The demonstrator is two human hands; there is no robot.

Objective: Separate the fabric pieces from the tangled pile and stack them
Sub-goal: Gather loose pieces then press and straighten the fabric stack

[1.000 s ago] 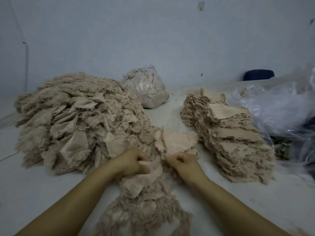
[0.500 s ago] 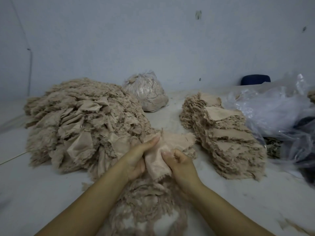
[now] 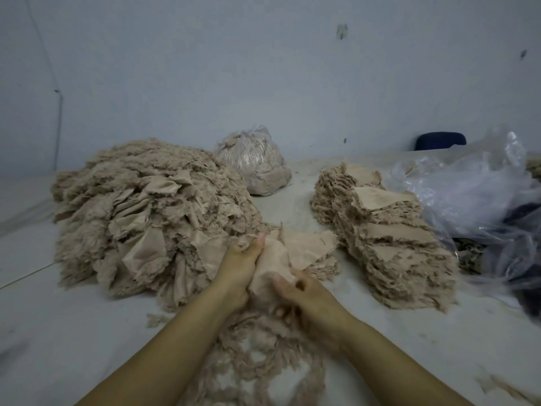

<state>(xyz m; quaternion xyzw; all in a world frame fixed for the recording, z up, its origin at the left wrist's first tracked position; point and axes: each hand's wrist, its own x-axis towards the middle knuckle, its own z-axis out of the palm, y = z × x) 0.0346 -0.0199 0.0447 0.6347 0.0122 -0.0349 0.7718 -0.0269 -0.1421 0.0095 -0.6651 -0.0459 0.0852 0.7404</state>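
A single head-worn wide-angle view looks forward and down across the desk (image 3: 73,341) toward the far wall (image 3: 263,68), close above both forearms; the fingers (image 3: 259,240) sit near frame centre.

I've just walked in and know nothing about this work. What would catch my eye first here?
Probably the big tangled pile of beige fabric scraps heaped on the left of the table. Across from it on the right stands a neater stack of sorted pieces. Between them, the left hand and right hand grip one fabric piece.
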